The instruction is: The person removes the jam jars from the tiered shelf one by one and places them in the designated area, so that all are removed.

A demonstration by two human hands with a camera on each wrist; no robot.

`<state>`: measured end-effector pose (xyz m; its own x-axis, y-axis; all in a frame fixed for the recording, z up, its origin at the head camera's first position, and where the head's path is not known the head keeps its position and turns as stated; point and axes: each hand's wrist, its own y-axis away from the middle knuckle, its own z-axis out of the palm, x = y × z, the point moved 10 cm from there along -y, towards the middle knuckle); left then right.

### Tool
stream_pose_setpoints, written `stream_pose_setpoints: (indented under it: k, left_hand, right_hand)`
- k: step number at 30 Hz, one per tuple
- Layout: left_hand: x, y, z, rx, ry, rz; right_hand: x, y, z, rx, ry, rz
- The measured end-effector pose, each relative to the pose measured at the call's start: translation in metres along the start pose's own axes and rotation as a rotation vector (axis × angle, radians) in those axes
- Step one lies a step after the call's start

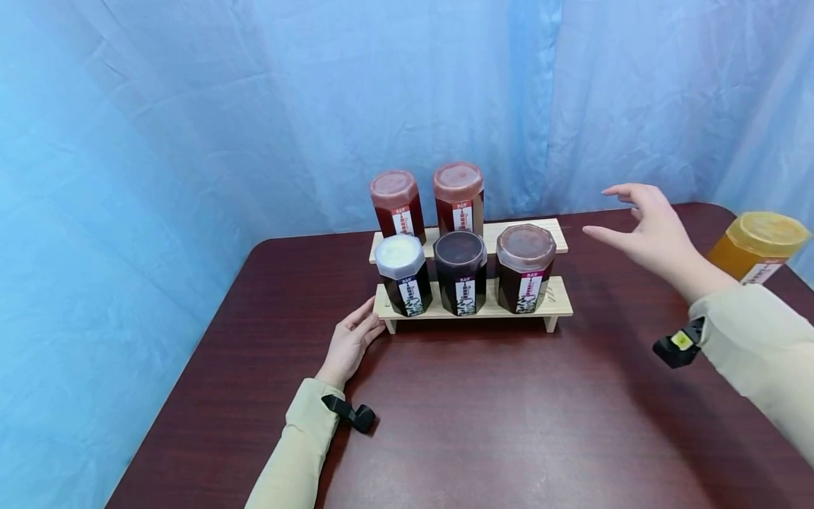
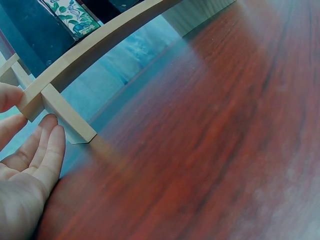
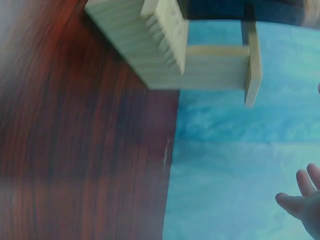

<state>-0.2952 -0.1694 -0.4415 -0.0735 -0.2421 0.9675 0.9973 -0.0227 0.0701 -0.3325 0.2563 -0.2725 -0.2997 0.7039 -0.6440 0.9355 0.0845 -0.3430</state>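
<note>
Left hand (image 1: 348,346) pinching a two-step wooden rack (image 1: 552,232) on the bench (image 1: 470,410), right hand (image 1: 655,230) spread wide and empty
Thumb and finger (image 2: 11,127) grip the lower step's (image 1: 559,298) left end; three dark jars (image 1: 462,279) stand there, two red jars (image 1: 394,201) behind, and a yellow jar (image 1: 766,233) shows beyond the right wrist (image 1: 709,281)

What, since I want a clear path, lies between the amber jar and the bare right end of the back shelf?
In the head view, the right hand hangs between the amber jar and the back shelf; nothing else visible stands between them.
</note>
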Motion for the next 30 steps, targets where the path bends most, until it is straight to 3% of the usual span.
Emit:
stream_pose_setpoints:
  k: [15,30]
  left_hand:
    - [-0.001,-0.001,0.001,-0.007,-0.009,-0.002]
    - [-0.001,-0.001,0.000,0.002,-0.002,0.001]
  right_hand:
    - [-0.059,-0.022,0.025,-0.072,-0.139,-0.053]
    - [-0.089,-0.033,0.038,-0.104,-0.154,-0.078]
